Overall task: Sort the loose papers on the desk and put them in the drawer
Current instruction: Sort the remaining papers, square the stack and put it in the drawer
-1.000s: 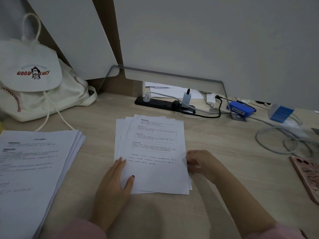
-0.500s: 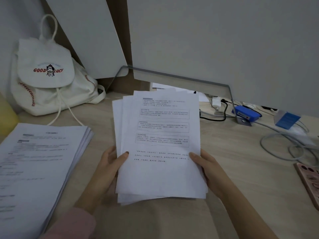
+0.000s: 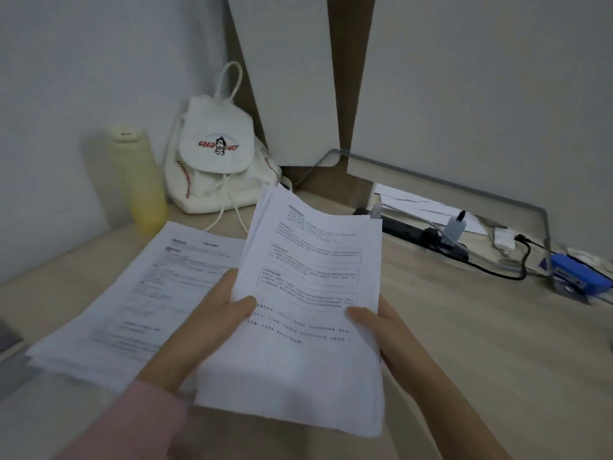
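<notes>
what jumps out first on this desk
A sheaf of printed papers held up at centre, the left hand and right hand pinching its lower sides. A second paper stack lies flat on the desk to its left, with a white backpack and a yellow bottle behind it.

White backpack [image 3: 215, 167], yellow bottle [image 3: 137, 180], power strip [image 3: 411, 232]

Dim, cool light; soft shadow by the bottle [image 3: 141, 180] beyond the left hand [image 3: 212, 323] (blur worst left of it).

Fanned white printed sheets [image 3: 308, 293], flat on desk a second ago, now squared, raised between left hand [image 3: 212, 323] and right hand [image 3: 391, 330].
</notes>
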Available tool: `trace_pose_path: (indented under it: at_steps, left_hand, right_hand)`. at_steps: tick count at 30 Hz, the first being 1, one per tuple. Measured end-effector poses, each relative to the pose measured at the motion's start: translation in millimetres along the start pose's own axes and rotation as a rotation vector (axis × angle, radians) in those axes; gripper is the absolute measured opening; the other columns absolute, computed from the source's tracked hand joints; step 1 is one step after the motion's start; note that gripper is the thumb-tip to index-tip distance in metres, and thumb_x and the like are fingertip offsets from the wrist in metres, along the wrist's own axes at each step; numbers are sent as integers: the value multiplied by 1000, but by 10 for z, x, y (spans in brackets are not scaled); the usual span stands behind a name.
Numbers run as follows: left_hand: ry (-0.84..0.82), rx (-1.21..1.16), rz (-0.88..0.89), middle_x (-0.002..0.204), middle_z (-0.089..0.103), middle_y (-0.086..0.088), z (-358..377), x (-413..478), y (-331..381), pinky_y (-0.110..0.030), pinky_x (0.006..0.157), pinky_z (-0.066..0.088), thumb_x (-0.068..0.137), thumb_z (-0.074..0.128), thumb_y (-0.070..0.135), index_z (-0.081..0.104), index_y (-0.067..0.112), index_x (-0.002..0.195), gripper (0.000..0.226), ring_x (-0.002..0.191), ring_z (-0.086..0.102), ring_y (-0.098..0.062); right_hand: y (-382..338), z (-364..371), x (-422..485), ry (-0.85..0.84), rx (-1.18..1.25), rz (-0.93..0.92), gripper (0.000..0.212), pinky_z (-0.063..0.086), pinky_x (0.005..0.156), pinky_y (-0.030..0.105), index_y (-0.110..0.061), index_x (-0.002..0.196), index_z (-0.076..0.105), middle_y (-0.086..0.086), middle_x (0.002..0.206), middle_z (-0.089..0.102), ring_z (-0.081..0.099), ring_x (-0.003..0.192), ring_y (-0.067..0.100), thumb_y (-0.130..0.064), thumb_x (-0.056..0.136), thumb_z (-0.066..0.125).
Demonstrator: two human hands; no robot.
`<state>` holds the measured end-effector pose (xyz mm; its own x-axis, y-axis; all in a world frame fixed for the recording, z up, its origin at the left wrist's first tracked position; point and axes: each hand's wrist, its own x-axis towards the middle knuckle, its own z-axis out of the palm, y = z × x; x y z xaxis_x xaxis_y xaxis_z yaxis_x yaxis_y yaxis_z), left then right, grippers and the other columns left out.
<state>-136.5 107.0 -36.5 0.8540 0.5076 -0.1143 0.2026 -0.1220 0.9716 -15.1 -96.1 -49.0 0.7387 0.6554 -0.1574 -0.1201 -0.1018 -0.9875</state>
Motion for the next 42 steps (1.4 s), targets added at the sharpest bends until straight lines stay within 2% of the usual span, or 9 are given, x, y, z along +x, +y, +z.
trace_pose_path:
  at_steps: [9,12,16,20,23,26,30,36,42]
  left_hand:
    - [207,351,37,108,55,4,-1364,131,-247,-15,69,41,85,48,0,44,26,120,44,99,54,-17]
    - [260,474,-8,113,53,4,-1578,240,-451,-22,67,38,85,47,0,43,23,127,48,100,51,-16]
    - [331,701,-165,141,40,-9,-1733,298,-786,-40,100,36,84,53,15,34,15,139,58,127,37,-28]
    - [264,574,-247,148,34,-10,-1742,257,-938,-39,106,32,86,59,24,27,10,143,67,132,34,-28]
    - [246,480,-209,139,45,-7,-1683,237,-946,-28,90,33,86,58,17,35,12,139,58,125,44,-25]
    - [247,556,-196,138,47,-4,-1622,188,-972,-26,87,34,86,59,20,38,14,137,56,121,47,-22]
    - [270,494,-226,129,54,2,-1557,93,-1010,-28,91,36,84,58,19,48,22,128,44,114,51,-17]
    - [193,183,-235,106,58,0,-1227,-32,-923,-32,91,42,78,64,18,51,22,103,28,94,55,-15]
    - [89,138,-220,113,58,-5,-737,-61,-804,-24,73,47,86,61,24,49,8,124,43,87,58,-12]
  right_hand:
    - [67,1260,437,-80,41,38,38,54,88,35,-25,127,53,-6,120,66,64,106,15,-11,92,52]
    - [129,1494,578,-32,-14,116,34,55,76,26,-15,123,52,1,112,66,64,95,15,-7,90,52]
    - [239,1593,599,84,-325,176,44,45,75,23,-7,133,44,5,102,58,55,91,16,-7,89,50]
    - [307,1523,580,68,-236,256,51,38,101,32,-9,136,41,7,135,46,46,123,21,-14,86,53]
    - [265,1528,594,-39,35,320,18,48,80,27,-4,99,54,9,104,59,57,93,20,-7,81,54]
    - [218,1494,627,-55,224,356,25,50,67,27,11,104,61,19,101,68,62,84,27,5,86,46]
    - [212,1378,615,-12,137,399,23,43,60,31,9,100,65,17,87,64,56,71,27,1,85,49]
    - [295,1067,494,-68,137,332,50,52,90,49,-6,122,56,15,114,68,65,102,36,-8,73,65]
    - [318,530,109,-90,205,160,50,58,75,42,-12,125,55,12,115,69,68,100,33,-6,77,65]
